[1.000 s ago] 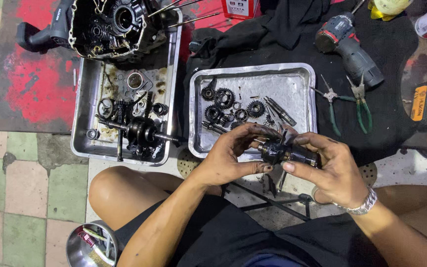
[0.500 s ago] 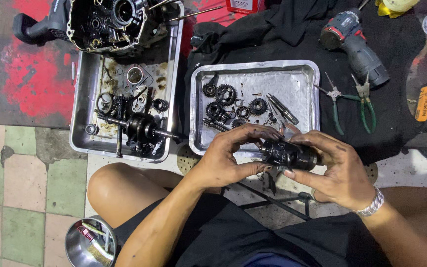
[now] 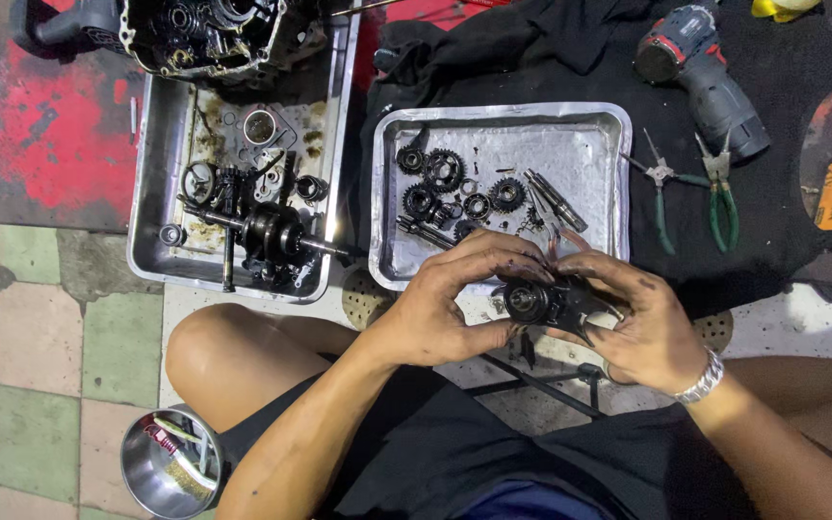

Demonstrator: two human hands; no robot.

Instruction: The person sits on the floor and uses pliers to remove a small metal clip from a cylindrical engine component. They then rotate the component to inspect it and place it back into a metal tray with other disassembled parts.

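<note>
Gear cluster (image 3: 543,302): dark, greasy, stubby cylinder w/ round end face toward camera, toothed rings behind; held in air between both hands, just below front rim of the right metal tray (image 3: 618,125), above the lap. Left hand (image 3: 440,303): grip curled over the cluster's left end, fingers arched on top, thumb under, pinching it. Right hand (image 3: 642,323): grip wrapped round the right end, fingertips pressed on it; silver bracelet (image 3: 703,377) at wrist. Both hands oil-smeared. Tray holds loose gears (image 3: 443,169) & short shafts (image 3: 556,199). Left tray (image 3: 151,212) has crankshaft (image 3: 267,231); green-handled pliers (image 3: 719,188) & cordless drill (image 3: 700,67) on dark mat.

Vs 0.5 s ago: cluster sits about same spot, left fingers closed in tighter over the end face; right hand shifted little.
</note>
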